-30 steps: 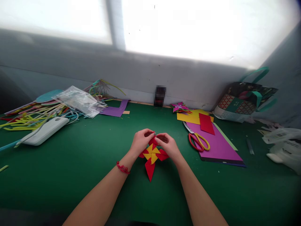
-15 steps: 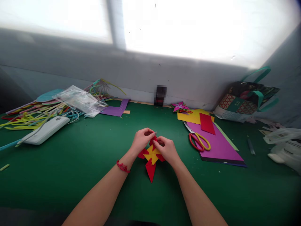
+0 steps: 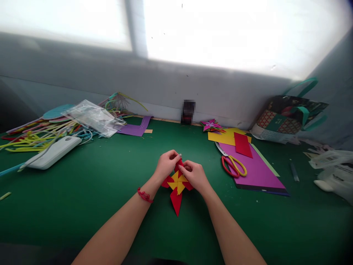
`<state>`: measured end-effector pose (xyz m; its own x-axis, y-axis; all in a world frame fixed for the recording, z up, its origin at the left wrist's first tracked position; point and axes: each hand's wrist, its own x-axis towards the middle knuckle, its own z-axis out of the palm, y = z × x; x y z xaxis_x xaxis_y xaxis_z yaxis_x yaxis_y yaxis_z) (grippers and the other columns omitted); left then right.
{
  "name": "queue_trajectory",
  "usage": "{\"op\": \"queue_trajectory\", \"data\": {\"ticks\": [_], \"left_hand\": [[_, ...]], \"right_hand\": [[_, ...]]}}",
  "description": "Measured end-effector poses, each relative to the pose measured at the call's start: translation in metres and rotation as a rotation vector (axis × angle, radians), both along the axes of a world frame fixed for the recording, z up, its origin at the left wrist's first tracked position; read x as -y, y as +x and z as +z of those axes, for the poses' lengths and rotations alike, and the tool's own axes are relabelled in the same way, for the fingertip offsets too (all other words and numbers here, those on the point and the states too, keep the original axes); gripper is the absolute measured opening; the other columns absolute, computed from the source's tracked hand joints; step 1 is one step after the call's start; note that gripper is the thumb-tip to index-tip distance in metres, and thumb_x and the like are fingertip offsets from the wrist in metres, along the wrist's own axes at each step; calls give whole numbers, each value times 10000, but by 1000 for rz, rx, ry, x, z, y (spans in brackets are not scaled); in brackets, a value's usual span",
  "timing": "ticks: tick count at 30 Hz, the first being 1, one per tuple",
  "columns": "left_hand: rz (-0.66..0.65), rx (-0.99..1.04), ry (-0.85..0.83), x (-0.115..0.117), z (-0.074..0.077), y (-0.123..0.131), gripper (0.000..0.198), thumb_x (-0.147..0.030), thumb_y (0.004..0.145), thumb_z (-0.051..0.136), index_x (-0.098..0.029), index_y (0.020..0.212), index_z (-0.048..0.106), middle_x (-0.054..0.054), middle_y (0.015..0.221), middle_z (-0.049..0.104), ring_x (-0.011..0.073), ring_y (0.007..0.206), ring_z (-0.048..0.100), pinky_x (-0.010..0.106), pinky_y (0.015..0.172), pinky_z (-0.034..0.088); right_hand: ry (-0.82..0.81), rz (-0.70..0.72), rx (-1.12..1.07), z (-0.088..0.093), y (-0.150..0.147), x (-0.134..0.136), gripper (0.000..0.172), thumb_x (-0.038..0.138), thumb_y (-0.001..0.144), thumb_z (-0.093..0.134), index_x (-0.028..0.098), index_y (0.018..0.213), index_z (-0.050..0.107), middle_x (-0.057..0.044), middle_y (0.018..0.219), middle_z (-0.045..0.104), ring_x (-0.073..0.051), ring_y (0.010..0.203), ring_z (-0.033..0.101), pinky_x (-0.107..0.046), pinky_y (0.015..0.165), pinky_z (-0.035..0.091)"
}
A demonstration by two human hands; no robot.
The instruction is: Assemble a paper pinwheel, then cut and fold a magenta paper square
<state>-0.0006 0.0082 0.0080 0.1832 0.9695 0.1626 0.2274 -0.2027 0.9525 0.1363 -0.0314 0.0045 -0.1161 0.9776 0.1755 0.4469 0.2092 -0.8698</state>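
Note:
A folded paper star (image 3: 176, 200), with red points around a yellow pinwheel centre, lies before me over the green table. My left hand (image 3: 166, 164) pinches the tip of its far red point between thumb and fingers. Close beside it, my right hand (image 3: 195, 176) grips the same red point lower down, near the yellow centre. One long red point stretches toward me, and shorter red parts show at the left and right. Part of the far point is hidden behind my fingers.
Scissors (image 3: 234, 166) with red and yellow handles rest on purple paper (image 3: 259, 167) at the right. Behind lie yellow sheets, a red strip (image 3: 243, 144) and folded stars (image 3: 211, 125). Leftward are a white power strip (image 3: 53, 152), a plastic bag (image 3: 95, 117) and coloured stems.
The paper star has shifted very slightly toward me and to the left. Both hands keep their pinch on its far red point, with only small finger movement.

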Motion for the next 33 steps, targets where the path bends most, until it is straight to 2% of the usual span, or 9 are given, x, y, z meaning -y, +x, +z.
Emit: {"op": "queue_trajectory", "data": {"ticks": [7, 13, 19, 27, 33], "left_hand": [[-30, 142, -150, 2, 8, 1, 267, -403, 742, 552, -161, 633, 528, 0, 604, 561, 127, 597, 525, 249, 599, 440], [-115, 260, -314, 0, 11, -2, 381, -499, 780, 491, -135, 698, 571, 50, 699, 605, 157, 722, 584, 302, 738, 469], [-200, 229, -220, -5, 7, -4, 302, -444, 732, 580, -145, 695, 563, 21, 685, 586, 134, 678, 548, 267, 675, 459], [-157, 60, -35, -7, 3, -5, 272, -406, 789, 483, -164, 688, 557, 6, 659, 551, 131, 640, 508, 240, 612, 422], [-105, 81, -100, -4, 4, -1, 265, -414, 760, 510, -166, 674, 546, -7, 640, 529, 123, 637, 500, 231, 626, 410]], "right_hand": [[-21, 15, -24, 0, 1, 0, 283, 441, 780, 497, 191, 669, 567, 9, 570, 577, -122, 520, 489, -219, 455, 322], [-60, 13, -78, -2, 3, -1, 279, 445, 774, 501, 189, 696, 581, -14, 641, 619, -147, 589, 549, -218, 474, 372], [-36, -14, -54, -2, 4, -2, 290, 453, 767, 506, 188, 677, 585, -1, 598, 602, -133, 550, 528, -216, 462, 349], [-37, -5, -49, -1, 2, -1, 280, 443, 773, 504, 191, 675, 580, 10, 573, 581, -120, 524, 494, -214, 456, 326], [-58, 13, -83, -2, 2, -1, 282, 441, 766, 510, 188, 673, 591, 22, 530, 546, -107, 482, 456, -210, 432, 302]]}}
